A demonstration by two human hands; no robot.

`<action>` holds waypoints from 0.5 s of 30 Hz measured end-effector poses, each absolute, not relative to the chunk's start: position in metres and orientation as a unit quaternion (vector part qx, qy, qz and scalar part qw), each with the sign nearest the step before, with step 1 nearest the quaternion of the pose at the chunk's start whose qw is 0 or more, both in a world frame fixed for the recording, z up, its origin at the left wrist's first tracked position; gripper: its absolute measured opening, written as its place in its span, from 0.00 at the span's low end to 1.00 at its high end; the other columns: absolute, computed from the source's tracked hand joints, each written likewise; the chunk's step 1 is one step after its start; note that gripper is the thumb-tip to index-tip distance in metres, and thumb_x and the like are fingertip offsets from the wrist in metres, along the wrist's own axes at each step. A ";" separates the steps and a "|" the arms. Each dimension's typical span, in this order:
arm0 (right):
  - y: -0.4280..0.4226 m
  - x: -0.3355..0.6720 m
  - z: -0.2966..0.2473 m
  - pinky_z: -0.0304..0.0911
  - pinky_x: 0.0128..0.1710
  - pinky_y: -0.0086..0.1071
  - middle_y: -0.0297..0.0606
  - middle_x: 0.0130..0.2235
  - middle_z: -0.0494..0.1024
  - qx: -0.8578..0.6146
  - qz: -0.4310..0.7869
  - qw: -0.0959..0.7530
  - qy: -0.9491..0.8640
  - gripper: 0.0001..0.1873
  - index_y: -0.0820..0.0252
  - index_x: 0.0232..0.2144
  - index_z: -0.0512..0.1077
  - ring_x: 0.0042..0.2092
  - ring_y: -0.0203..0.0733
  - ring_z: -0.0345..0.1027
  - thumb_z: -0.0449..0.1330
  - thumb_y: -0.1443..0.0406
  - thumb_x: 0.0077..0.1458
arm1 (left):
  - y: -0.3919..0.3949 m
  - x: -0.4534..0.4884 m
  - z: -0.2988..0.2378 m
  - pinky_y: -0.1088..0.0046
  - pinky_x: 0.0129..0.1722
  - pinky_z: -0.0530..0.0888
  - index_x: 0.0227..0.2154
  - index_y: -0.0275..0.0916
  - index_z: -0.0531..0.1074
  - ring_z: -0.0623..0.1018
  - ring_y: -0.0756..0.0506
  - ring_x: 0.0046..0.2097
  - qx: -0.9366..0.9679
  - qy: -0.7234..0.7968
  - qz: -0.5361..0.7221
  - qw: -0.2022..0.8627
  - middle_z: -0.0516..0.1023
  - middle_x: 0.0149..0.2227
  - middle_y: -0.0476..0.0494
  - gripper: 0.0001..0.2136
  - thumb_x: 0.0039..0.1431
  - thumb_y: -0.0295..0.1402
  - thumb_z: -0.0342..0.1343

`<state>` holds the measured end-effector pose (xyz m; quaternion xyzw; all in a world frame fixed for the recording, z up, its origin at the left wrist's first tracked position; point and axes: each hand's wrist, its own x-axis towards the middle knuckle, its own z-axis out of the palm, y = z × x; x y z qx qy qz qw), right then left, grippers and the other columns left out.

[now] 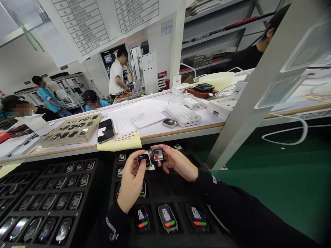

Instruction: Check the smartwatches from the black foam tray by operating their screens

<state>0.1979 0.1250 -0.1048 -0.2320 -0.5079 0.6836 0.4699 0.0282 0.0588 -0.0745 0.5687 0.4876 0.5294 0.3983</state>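
Above the black tray (152,201), the person's left hand (130,188) pinched a pale-framed watch (143,158) while the right hand (183,164) held a dark-framed watch (158,155), both seemingly light, rigid and slick-faced, best gripped by their rims.

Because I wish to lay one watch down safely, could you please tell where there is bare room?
Two bare pockets in the near tray, between its front watches and the two held watches. On the bench, a bare patch lies between the white device and the metal post. Crowded: the left tray, and the bench around phone and papers.
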 end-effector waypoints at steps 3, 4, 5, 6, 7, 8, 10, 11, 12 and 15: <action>0.125 0.198 -0.106 0.61 0.17 0.23 0.43 0.34 0.73 -0.235 0.682 0.467 -0.512 0.24 0.61 0.47 0.71 0.30 0.41 0.66 0.58 0.49 0.59 | 0.059 0.029 -0.073 0.73 0.37 0.73 0.48 0.44 0.69 0.74 0.48 0.37 0.565 0.484 0.538 0.397 0.74 0.40 0.45 0.15 0.60 0.43 0.55; 0.125 0.198 -0.107 0.61 0.17 0.23 0.43 0.34 0.73 -0.236 0.681 0.467 -0.513 0.24 0.61 0.47 0.71 0.30 0.41 0.66 0.57 0.49 0.59 | 0.058 0.029 -0.073 0.72 0.37 0.73 0.47 0.43 0.69 0.74 0.47 0.37 0.565 0.484 0.539 0.396 0.75 0.40 0.44 0.15 0.60 0.43 0.55; 0.125 0.198 -0.107 0.61 0.17 0.23 0.43 0.34 0.73 -0.236 0.679 0.467 -0.514 0.23 0.61 0.46 0.71 0.30 0.41 0.66 0.57 0.49 0.59 | 0.058 0.030 -0.072 0.72 0.37 0.73 0.47 0.43 0.69 0.74 0.47 0.37 0.565 0.484 0.539 0.395 0.75 0.41 0.44 0.15 0.60 0.43 0.55; 0.125 0.198 -0.107 0.61 0.17 0.23 0.43 0.34 0.73 -0.237 0.678 0.468 -0.515 0.24 0.61 0.46 0.71 0.30 0.41 0.66 0.57 0.49 0.59 | 0.058 0.030 -0.072 0.72 0.37 0.73 0.47 0.43 0.69 0.74 0.47 0.37 0.565 0.484 0.538 0.396 0.75 0.41 0.44 0.15 0.60 0.42 0.55; 0.125 0.197 -0.107 0.60 0.16 0.23 0.42 0.34 0.73 -0.236 0.677 0.469 -0.516 0.24 0.61 0.46 0.71 0.30 0.41 0.66 0.58 0.48 0.58 | 0.058 0.030 -0.072 0.72 0.37 0.73 0.47 0.43 0.69 0.74 0.47 0.37 0.566 0.484 0.537 0.397 0.75 0.42 0.43 0.15 0.60 0.42 0.55; 0.125 0.197 -0.107 0.60 0.16 0.23 0.42 0.34 0.73 -0.236 0.676 0.470 -0.517 0.24 0.60 0.46 0.71 0.30 0.41 0.66 0.58 0.48 0.58 | 0.057 0.030 -0.072 0.72 0.37 0.73 0.48 0.43 0.69 0.74 0.48 0.37 0.567 0.483 0.536 0.398 0.75 0.42 0.43 0.15 0.60 0.42 0.55; 0.126 0.197 -0.107 0.60 0.16 0.23 0.42 0.34 0.73 -0.237 0.673 0.470 -0.519 0.24 0.60 0.46 0.71 0.30 0.41 0.66 0.58 0.48 0.58 | 0.058 0.030 -0.074 0.72 0.37 0.72 0.48 0.43 0.69 0.73 0.48 0.37 0.569 0.481 0.535 0.398 0.75 0.42 0.44 0.15 0.60 0.41 0.55; 0.126 0.197 -0.108 0.60 0.16 0.23 0.42 0.34 0.73 -0.238 0.673 0.469 -0.520 0.24 0.60 0.46 0.71 0.31 0.41 0.66 0.58 0.48 0.58 | 0.058 0.029 -0.074 0.72 0.38 0.72 0.48 0.43 0.69 0.73 0.48 0.37 0.569 0.480 0.537 0.397 0.75 0.42 0.44 0.15 0.60 0.41 0.55; 0.127 0.197 -0.108 0.60 0.16 0.23 0.42 0.34 0.73 -0.240 0.672 0.468 -0.521 0.24 0.61 0.46 0.71 0.30 0.41 0.66 0.58 0.48 0.58 | 0.059 0.029 -0.075 0.72 0.38 0.72 0.48 0.43 0.69 0.73 0.48 0.37 0.568 0.479 0.539 0.397 0.75 0.42 0.44 0.15 0.60 0.40 0.56; 0.128 0.196 -0.110 0.60 0.16 0.23 0.43 0.34 0.73 -0.247 0.673 0.464 -0.521 0.25 0.60 0.46 0.71 0.30 0.41 0.66 0.58 0.47 0.58 | 0.058 0.029 -0.070 0.72 0.41 0.72 0.47 0.42 0.69 0.74 0.47 0.42 0.559 0.454 0.556 0.415 0.74 0.44 0.43 0.15 0.58 0.37 0.59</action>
